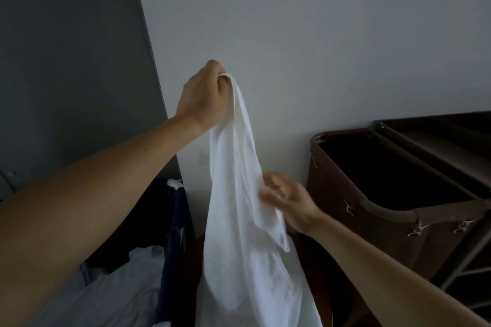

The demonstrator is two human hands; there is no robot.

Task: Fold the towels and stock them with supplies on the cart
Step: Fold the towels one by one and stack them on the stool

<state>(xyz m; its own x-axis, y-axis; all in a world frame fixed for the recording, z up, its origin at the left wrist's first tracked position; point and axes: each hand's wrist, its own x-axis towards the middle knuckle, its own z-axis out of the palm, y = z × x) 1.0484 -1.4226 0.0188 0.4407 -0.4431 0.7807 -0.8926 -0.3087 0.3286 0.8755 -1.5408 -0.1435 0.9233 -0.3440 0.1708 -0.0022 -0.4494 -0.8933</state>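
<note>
The towel (239, 233) hangs in mid-air in front of a pale wall (318, 34), held up between a cart on the right and a bin on the left. Its lower end runs off the bottom of the view, so its full length is not shown. Behind its lower half sits something dark brown that is too dim to make out. The cloth is plain white and softly creased. It is gathered into a narrow bunch at the top and widens downward, with one loose flap dropping along its right edge.

The left hand (204, 98) is raised, its fingers clenched round the bunched top corner. The right hand (292, 204) is lower, at the towel's right edge. Its fingers (265, 194) are smeared by blur, and whether they pinch the cloth or only touch it cannot be told.

On the right, the cart (451, 141) is cut off by the frame edge, and a brown bag (358, 194) hangs open on its rail. At lower left, crumpled white linen (127, 287) lies in a dark blue bin (176, 220).
</note>
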